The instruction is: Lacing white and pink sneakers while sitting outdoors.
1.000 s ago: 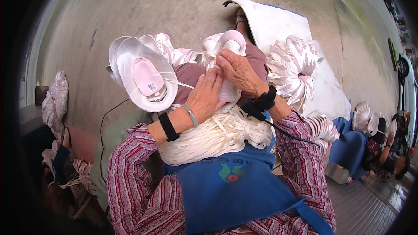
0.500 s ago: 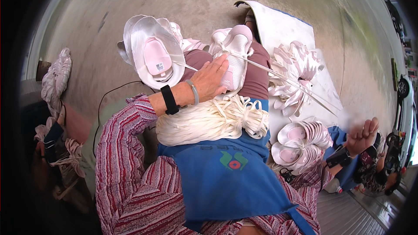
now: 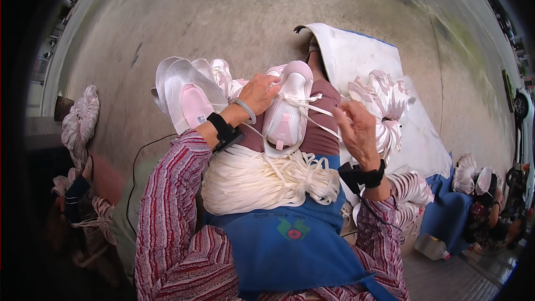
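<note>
A white mesh shoe upper (image 3: 284, 120) with a pink toe and pink heel tab lies across my thighs, toe pointing away. A white shoelace (image 3: 315, 108) is threaded through it, with a loose loop on the right side. My left hand (image 3: 259, 96) is bent with its fingers closed at the upper's left edge; their tips are partly hidden. Right of the shoe, my right hand (image 3: 358, 128) is raised with curled fingers, and the lace runs slackly to it. On my lap, nearer my body, rests a thick bundle of cream laces (image 3: 256, 181).
Nested shoe uppers (image 3: 192, 106) stand at my left. More bunched uppers (image 3: 379, 97) lie on a white sheet (image 3: 356, 50) at the right, with another stack (image 3: 409, 189) nearer me. A plastic jug (image 3: 432, 246) stands at lower right. Another person (image 3: 490, 214) sits at far right.
My right hand has come back from far right to beside the shoe, and the taut lace has slackened. My left hand has moved from flat on the upper to its left edge. The view has shifted.
</note>
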The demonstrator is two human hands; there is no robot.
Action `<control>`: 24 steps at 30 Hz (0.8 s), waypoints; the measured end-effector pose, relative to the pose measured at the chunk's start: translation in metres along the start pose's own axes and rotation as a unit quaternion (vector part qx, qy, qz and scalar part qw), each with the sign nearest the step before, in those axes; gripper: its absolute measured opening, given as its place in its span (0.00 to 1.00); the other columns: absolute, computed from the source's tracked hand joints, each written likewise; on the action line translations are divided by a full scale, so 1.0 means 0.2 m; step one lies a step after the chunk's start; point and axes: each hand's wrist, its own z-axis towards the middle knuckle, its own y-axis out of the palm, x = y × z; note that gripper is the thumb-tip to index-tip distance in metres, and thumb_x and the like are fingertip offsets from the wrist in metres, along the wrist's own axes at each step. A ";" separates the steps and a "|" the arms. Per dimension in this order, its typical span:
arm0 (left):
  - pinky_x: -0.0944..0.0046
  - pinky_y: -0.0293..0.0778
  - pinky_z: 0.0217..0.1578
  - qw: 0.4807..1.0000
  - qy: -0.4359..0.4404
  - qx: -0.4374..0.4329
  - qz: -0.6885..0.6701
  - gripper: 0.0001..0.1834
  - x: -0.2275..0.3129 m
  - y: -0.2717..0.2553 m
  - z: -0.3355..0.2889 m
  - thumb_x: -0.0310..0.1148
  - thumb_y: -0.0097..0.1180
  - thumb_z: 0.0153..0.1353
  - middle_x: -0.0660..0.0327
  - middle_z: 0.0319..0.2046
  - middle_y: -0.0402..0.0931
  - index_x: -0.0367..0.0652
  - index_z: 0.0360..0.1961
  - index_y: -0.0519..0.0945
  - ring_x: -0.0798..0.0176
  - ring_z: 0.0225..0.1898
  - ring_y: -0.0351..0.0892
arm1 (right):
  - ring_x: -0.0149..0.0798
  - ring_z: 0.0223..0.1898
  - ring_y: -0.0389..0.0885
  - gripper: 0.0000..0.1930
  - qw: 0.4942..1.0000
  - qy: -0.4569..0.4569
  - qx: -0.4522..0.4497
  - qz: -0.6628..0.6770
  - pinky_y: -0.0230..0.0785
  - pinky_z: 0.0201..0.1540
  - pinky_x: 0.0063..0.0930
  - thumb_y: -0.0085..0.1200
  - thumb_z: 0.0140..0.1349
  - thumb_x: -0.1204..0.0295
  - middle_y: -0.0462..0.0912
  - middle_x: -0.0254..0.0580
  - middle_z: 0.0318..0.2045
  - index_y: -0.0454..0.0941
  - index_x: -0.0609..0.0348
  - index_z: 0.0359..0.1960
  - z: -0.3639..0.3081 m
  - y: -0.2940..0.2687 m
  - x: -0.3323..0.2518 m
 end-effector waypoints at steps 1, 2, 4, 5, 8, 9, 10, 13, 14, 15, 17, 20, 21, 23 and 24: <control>0.55 0.68 0.50 1.000 -0.004 -0.001 0.001 0.16 -0.03 0.01 0.00 0.39 0.50 0.60 0.44 0.42 0.74 0.41 0.45 0.79 0.46 0.47 0.73 | 0.46 0.30 0.75 0.09 0.998 0.018 -0.037 0.049 0.68 0.35 0.35 0.58 0.56 0.70 0.77 0.45 0.28 0.76 0.61 0.34 0.03 0.06 -0.06; 0.55 0.69 0.49 0.999 -0.027 -0.046 -0.006 0.15 -0.01 0.00 0.00 0.38 0.51 0.59 0.45 0.40 0.75 0.40 0.42 0.79 0.46 0.46 0.74 | 0.47 0.31 0.78 0.11 0.992 0.040 -0.072 0.096 0.70 0.35 0.36 0.60 0.54 0.70 0.78 0.45 0.30 0.75 0.61 0.36 0.06 0.11 -0.09; 0.56 0.69 0.48 0.995 -0.042 -0.092 -0.014 0.14 0.02 -0.02 0.05 0.38 0.52 0.58 0.45 0.37 0.76 0.39 0.38 0.80 0.47 0.44 0.75 | 0.48 0.34 0.79 0.12 0.997 -0.018 -0.057 0.048 0.71 0.36 0.37 0.60 0.54 0.70 0.79 0.47 0.32 0.75 0.60 0.38 0.10 0.25 -0.02; 0.56 0.71 0.45 0.995 -0.036 -0.095 -0.027 0.13 0.02 -0.02 0.04 0.37 0.53 0.56 0.47 0.35 0.77 0.39 0.36 0.79 0.48 0.41 0.77 | 0.48 0.36 0.80 0.14 0.996 -0.076 -0.047 0.002 0.72 0.38 0.37 0.60 0.53 0.69 0.80 0.48 0.34 0.74 0.60 0.40 0.12 0.31 0.03; 0.58 0.73 0.40 0.993 -0.039 -0.091 -0.067 0.10 0.01 -0.02 0.01 0.34 0.56 0.54 0.50 0.30 0.78 0.38 0.32 0.79 0.50 0.36 0.79 | 0.51 0.36 0.79 0.14 0.994 -0.078 -0.061 -0.036 0.71 0.37 0.42 0.58 0.54 0.69 0.79 0.49 0.34 0.73 0.60 0.40 0.16 0.39 0.06; 0.59 0.74 0.38 0.991 -0.044 -0.079 -0.094 0.09 0.00 -0.02 0.00 0.33 0.57 0.53 0.51 0.28 0.79 0.38 0.31 0.78 0.51 0.34 0.80 | 0.52 0.35 0.79 0.12 0.993 -0.082 -0.076 -0.046 0.70 0.36 0.43 0.57 0.55 0.69 0.79 0.49 0.33 0.73 0.60 0.38 0.18 0.41 0.06; 0.59 0.74 0.38 0.991 -0.046 -0.084 -0.097 0.09 0.00 -0.03 0.00 0.33 0.57 0.53 0.51 0.28 0.79 0.38 0.31 0.78 0.51 0.34 0.80 | 0.53 0.32 0.78 0.10 0.992 -0.086 -0.079 -0.056 0.69 0.33 0.44 0.56 0.56 0.68 0.78 0.50 0.31 0.73 0.60 0.33 0.19 0.41 0.07; 0.66 0.72 0.33 0.989 -0.078 -0.115 -0.057 0.08 -0.01 -0.05 0.02 0.29 0.57 0.55 0.58 0.28 0.78 0.37 0.34 0.77 0.65 0.30 0.76 | 0.54 0.29 0.78 0.09 0.985 -0.079 -0.127 -0.084 0.69 0.31 0.45 0.55 0.56 0.68 0.78 0.51 0.27 0.73 0.61 0.29 0.20 0.44 0.05; 0.63 0.73 0.34 0.987 -0.083 -0.129 -0.057 0.08 0.00 -0.06 0.03 0.31 0.57 0.54 0.55 0.28 0.79 0.36 0.32 0.78 0.59 0.31 0.78 | 0.56 0.27 0.78 0.09 0.984 -0.091 -0.138 -0.066 0.69 0.30 0.45 0.54 0.56 0.68 0.77 0.52 0.23 0.73 0.63 0.25 0.20 0.43 0.05; 0.59 0.74 0.36 0.984 -0.087 -0.143 -0.057 0.10 0.00 -0.07 0.03 0.33 0.57 0.54 0.51 0.28 0.80 0.35 0.29 0.78 0.52 0.32 0.80 | 0.56 0.27 0.78 0.09 0.984 -0.087 -0.139 -0.065 0.69 0.30 0.45 0.54 0.56 0.68 0.77 0.52 0.23 0.73 0.63 0.25 0.19 0.43 0.05; 0.59 0.73 0.35 0.987 -0.072 -0.145 -0.025 0.10 0.00 -0.06 0.02 0.33 0.56 0.55 0.51 0.27 0.80 0.35 0.29 0.78 0.52 0.31 0.80 | 0.57 0.26 0.77 0.10 0.972 -0.112 -0.200 -0.049 0.69 0.31 0.45 0.52 0.57 0.68 0.76 0.54 0.21 0.73 0.63 0.24 0.17 0.42 0.05; 0.58 0.73 0.33 0.988 -0.022 -0.146 -0.043 0.10 -0.05 -0.04 0.02 0.33 0.55 0.56 0.52 0.27 0.79 0.35 0.30 0.78 0.52 0.28 0.78 | 0.57 0.25 0.76 0.13 0.961 -0.118 -0.248 0.031 0.68 0.30 0.44 0.50 0.58 0.66 0.75 0.55 0.20 0.73 0.64 0.22 0.15 0.36 0.04; 0.60 0.72 0.32 0.986 -0.029 -0.138 -0.090 0.09 -0.06 -0.03 0.02 0.32 0.54 0.57 0.54 0.26 0.78 0.35 0.31 0.77 0.56 0.27 0.76 | 0.57 0.25 0.76 0.13 0.961 -0.116 -0.248 0.034 0.68 0.30 0.44 0.50 0.58 0.66 0.75 0.55 0.20 0.73 0.64 0.22 0.14 0.32 0.03; 0.63 0.71 0.30 0.981 -0.037 -0.132 -0.135 0.09 -0.05 -0.04 0.02 0.32 0.53 0.57 0.57 0.25 0.77 0.36 0.32 0.77 0.60 0.25 0.74 | 0.56 0.22 0.73 0.16 0.931 -0.051 -0.337 0.130 0.65 0.28 0.41 0.49 0.59 0.64 0.74 0.54 0.18 0.71 0.66 0.21 0.13 0.25 -0.01; 0.66 0.70 0.29 0.959 -0.115 -0.165 -0.198 0.08 -0.02 -0.07 0.03 0.31 0.53 0.58 0.60 0.25 0.76 0.37 0.34 0.76 0.65 0.25 0.72 | 0.44 0.17 0.68 0.17 0.912 0.001 -0.375 0.169 0.61 0.24 0.36 0.50 0.60 0.64 0.69 0.47 0.14 0.70 0.66 0.20 0.12 0.22 -0.02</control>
